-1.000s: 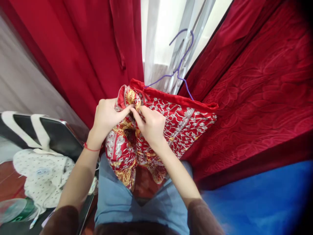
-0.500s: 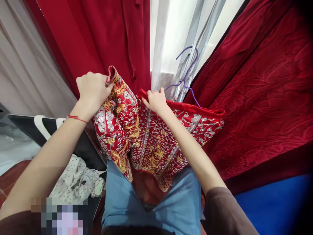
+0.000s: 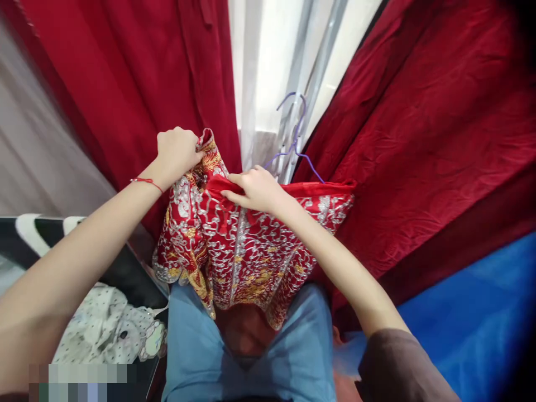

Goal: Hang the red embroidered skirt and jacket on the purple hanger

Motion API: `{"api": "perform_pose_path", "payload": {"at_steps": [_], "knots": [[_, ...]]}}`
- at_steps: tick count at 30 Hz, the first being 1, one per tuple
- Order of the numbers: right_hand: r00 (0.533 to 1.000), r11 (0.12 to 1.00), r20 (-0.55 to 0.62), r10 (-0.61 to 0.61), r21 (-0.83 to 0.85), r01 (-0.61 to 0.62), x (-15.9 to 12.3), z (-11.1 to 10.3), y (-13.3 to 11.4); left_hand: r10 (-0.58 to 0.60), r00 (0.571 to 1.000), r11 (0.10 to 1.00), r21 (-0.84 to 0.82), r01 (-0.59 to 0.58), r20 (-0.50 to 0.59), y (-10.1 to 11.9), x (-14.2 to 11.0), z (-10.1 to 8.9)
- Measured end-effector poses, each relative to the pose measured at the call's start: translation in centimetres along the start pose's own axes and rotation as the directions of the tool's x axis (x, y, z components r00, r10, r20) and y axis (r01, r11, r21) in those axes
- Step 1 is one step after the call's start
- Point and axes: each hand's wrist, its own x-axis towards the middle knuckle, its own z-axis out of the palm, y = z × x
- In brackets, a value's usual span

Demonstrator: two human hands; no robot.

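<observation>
Red drapery fills most of the room around the person, with a strip of pale sheer curtain between two heavy red falls. Nearest, blue-grey trousers cover the person's lap, and a brown sleeve wraps the right upper arm. Low on the left lies a white spotted cloth, soft and crumpled, against a dark surface with black and white stripes. Low on the right spreads a flat blue cover.

Above the lap hangs the embroidered red garment, stiff with silver scrollwork and gold motifs, its hem scalloped and falling just over the knees. The right hand lies on the garment's top edge, fingers bent and pinching the plain red band there. The left hand, a thin red cord around its wrist, is closed in a fist on the garment's upper left corner, lifting it higher than the rest so that the cloth folds between the two hands.

Behind the right hand a purple wire hanger rises out of the garment's top edge, its hook standing in front of the sheer white curtain. A smooth red curtain hangs on the left; a crinkled red velvet curtain slopes away on the right.
</observation>
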Motion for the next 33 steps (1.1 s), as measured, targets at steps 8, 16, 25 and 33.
{"api": "perform_pose_path", "payload": {"at_steps": [8, 16, 25, 33], "knots": [[0.758, 0.918, -0.53, 0.379, 0.114, -0.379, -5.2, -0.1, 5.3, 0.265, 0.964, 0.959, 0.098, -0.267, 0.033, 3.2, 0.3, 0.0], [0.844, 0.617, 0.029, 0.536, 0.669, -0.414, -8.8, -0.4, 12.3, 0.394, 0.908, 0.91, 0.08, -0.407, 0.142, 3.1, 3.8, 0.1], [0.785, 0.161, 0.369, 0.498, 0.85, -0.502, -8.2, -1.2, 11.6, 0.473, 0.877, 0.878, -0.123, -0.462, 0.087, 8.6, 5.2, -0.1], [0.636, -0.003, 0.715, 0.289, 0.665, -0.746, -6.8, -1.6, 15.3, 0.627, 0.755, 0.773, -0.271, -0.574, 0.19, 11.2, 3.5, -0.7]]}}
